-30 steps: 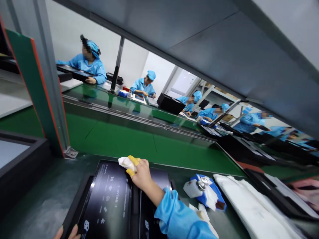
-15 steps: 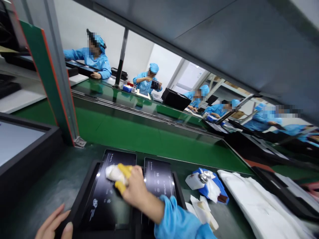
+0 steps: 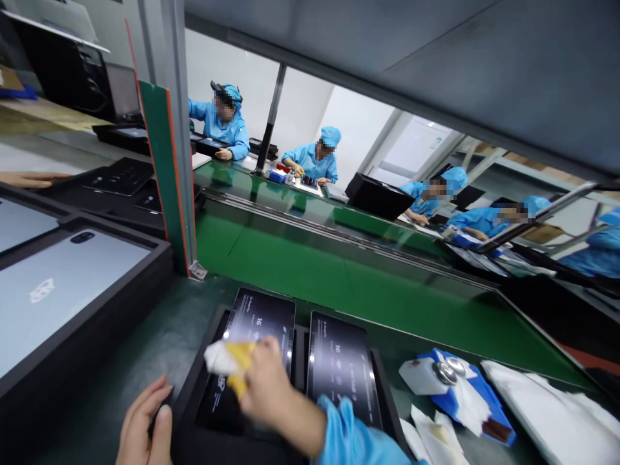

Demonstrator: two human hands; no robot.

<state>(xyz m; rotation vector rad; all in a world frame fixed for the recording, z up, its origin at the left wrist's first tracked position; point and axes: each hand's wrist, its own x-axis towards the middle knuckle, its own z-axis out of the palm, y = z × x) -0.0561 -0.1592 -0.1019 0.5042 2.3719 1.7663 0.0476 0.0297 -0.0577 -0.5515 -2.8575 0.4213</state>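
Two dark tablets lie side by side in a black tray [image 3: 188, 387] on the green bench. My right hand [image 3: 264, 384], with yellow finger cots and a blue sleeve, presses a white wiping cloth [image 3: 219, 358] onto the left tablet [image 3: 259, 320]. The right tablet [image 3: 341, 368] lies uncovered beside it. My left hand [image 3: 144, 423] rests at the tray's near left corner, fingers laid together along its edge.
A black tray holding silver tablets [image 3: 53, 290] stands at the left. A blue and white dispenser [image 3: 453, 384] and white cloths [image 3: 552, 413] lie at the right. A green conveyor [image 3: 310, 265] runs behind, with several workers in blue beyond. Another person's hand [image 3: 29, 178] shows at far left.
My right hand drew the cloth from the tablet's far end toward me and to the left. My left hand came further into view at the tray's corner. The camera swung left.
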